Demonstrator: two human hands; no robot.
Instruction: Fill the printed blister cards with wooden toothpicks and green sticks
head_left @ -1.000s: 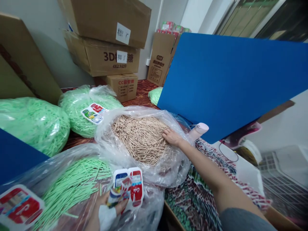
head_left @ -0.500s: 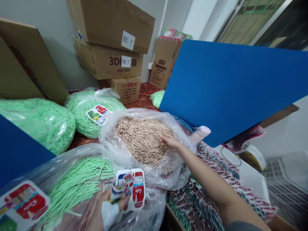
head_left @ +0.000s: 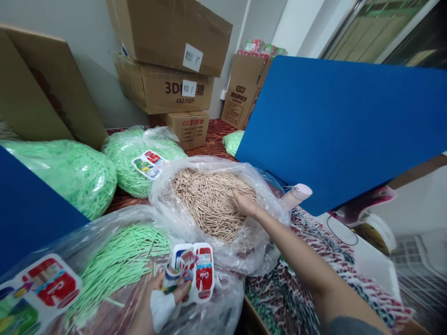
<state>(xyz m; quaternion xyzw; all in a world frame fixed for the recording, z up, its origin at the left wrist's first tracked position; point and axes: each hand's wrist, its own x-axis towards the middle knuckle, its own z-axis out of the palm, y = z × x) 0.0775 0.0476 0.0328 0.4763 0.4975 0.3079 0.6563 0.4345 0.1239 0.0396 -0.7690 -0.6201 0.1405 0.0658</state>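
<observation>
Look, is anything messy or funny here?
One short green stick lies apart from the green pile, as if it slipped out. The top cardboard box also pokes out past the box beneath.

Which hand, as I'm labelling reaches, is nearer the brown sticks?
Right. The right hand is at the right side of the brown sticks; the left hand is apart from them, nearer the camera, holding printed packaging.

Grips printed packs (head_left: pixel 204 273) in the left hand (head_left: pixel 159 284), with white wrap (head_left: pixel 162 308) on it. Has the right hand (head_left: pixel 245 204) at brown sticks (head_left: pixel 211 200) in an open clear bag (head_left: pixel 161 188). Shows green sticks (head_left: pixel 118 263) at lower left, green bags (head_left: pixel 127 153) behind, stacked boxes (head_left: pixel 153 88) beyond, blue board (head_left: pixel 335 125) at right.
</observation>
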